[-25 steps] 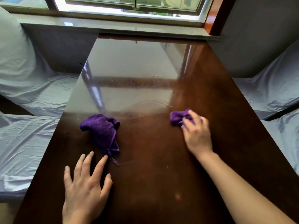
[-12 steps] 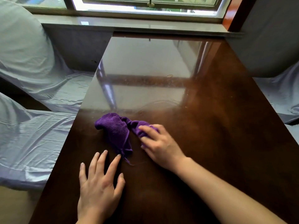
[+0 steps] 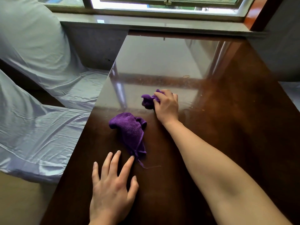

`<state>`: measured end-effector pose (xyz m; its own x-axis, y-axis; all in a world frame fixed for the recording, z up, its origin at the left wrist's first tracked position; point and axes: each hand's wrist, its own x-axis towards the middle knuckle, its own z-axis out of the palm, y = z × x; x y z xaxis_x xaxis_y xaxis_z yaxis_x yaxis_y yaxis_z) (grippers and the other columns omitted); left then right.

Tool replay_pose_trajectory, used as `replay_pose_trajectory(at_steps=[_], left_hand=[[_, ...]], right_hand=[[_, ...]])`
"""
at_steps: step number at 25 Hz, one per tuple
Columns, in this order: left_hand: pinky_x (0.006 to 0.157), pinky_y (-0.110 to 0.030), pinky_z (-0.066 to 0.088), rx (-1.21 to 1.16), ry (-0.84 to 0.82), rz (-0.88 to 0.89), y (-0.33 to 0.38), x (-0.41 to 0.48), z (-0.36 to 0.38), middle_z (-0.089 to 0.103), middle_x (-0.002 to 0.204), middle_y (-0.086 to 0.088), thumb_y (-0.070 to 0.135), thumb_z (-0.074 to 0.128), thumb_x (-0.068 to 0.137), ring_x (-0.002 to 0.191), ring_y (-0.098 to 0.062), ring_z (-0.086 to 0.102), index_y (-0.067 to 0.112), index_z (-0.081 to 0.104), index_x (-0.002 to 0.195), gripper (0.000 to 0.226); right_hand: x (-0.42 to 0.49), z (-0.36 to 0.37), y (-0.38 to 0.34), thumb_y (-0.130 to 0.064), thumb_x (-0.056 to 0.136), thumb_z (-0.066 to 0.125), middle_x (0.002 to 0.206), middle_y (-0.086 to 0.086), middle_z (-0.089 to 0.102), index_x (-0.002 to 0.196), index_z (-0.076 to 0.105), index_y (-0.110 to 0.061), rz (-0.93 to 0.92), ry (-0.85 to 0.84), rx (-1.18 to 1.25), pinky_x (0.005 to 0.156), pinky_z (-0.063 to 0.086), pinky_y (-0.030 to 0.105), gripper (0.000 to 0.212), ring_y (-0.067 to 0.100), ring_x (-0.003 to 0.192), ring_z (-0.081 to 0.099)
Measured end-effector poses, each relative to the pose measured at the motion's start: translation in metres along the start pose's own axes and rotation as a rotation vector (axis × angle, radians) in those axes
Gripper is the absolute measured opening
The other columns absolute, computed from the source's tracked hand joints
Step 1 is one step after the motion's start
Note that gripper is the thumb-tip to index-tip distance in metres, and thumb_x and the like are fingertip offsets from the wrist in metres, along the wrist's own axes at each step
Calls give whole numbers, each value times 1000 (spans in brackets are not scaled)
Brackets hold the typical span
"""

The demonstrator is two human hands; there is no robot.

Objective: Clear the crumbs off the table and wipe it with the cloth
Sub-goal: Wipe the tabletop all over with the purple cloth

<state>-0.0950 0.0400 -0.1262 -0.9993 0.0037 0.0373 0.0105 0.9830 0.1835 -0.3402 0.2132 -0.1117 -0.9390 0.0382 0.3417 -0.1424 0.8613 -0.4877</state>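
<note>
A glossy dark brown table (image 3: 227,127) runs from me to the window sill. My right hand (image 3: 167,106) presses a small bunched purple cloth (image 3: 148,100) onto the table's middle, its fingers closed over the cloth's right part. A second, larger purple cloth (image 3: 129,129) lies crumpled nearer to me, with a loose thread trailing at its near end. My left hand (image 3: 112,187) rests flat on the table with fingers spread, its fingertips just short of that cloth. A pale crumb (image 3: 185,76) and fine specks lie beyond my right hand.
Chairs draped in pale blue-grey satin covers (image 3: 40,88) stand along the table's left edge. Another covered seat (image 3: 290,95) shows at the right edge. The window sill (image 3: 162,25) and window close the far end.
My right hand slid its small cloth leftward across the table to the larger cloth, then away from me toward the middle. My left hand stayed flat. The view shifted left.
</note>
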Motion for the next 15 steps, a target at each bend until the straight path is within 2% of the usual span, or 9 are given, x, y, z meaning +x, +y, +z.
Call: replay_pose_trajectory(at_steps=[5, 8, 10, 11, 13, 15], left_hand=[[110, -64, 24, -1, -8, -4, 1, 0, -4, 48, 145, -9, 49, 45, 77, 139, -29, 38, 34, 54, 134, 59], [110, -64, 24, -8, -16, -9, 2, 0, -5, 48, 145, -10, 49, 44, 77, 139, -30, 38, 34, 54, 134, 59], [111, -64, 23, -2, -20, -8, 2, -1, -4, 47, 146, -10, 49, 44, 77, 139, -30, 37, 34, 53, 134, 60], [111, -63, 23, -3, -22, -10, 2, -1, -5, 47, 146, -10, 49, 43, 78, 139, -29, 36, 34, 53, 134, 60], [112, -63, 22, -1, -19, -11, 1, -1, -4, 46, 146, -9, 49, 43, 78, 140, -29, 35, 35, 52, 135, 59], [112, -62, 22, 4, -8, -11, 2, -2, -3, 46, 146, -8, 49, 43, 79, 140, -29, 35, 35, 51, 135, 58]], right_hand=[[-64, -51, 4, -2, 69, 72, 96, 7, 74, 91, 79, -16, -524, -180, 133, 79, 50, 38, 27, 33, 79, 61], [-130, -83, 37, -11, 78, 67, 104, 0, 70, 95, 74, -21, -686, -236, 118, 81, 49, 34, 20, 28, 82, 56], [-140, -96, 59, -15, 87, 63, 111, -1, 70, 98, 72, -22, -789, -212, 22, 82, 49, 35, 16, 30, 85, 56], [-129, -98, 67, -13, 88, 62, 111, 0, 71, 96, 72, -20, -814, -186, -56, 80, 51, 37, 15, 32, 84, 58], [-86, -97, 79, -6, 80, 65, 106, 2, 74, 90, 74, -17, -747, -106, -238, 74, 53, 39, 17, 35, 82, 61], [-38, -94, 93, -4, 77, 70, 112, 5, 75, 100, 76, -16, -515, -19, -337, 75, 53, 41, 27, 39, 87, 62]])
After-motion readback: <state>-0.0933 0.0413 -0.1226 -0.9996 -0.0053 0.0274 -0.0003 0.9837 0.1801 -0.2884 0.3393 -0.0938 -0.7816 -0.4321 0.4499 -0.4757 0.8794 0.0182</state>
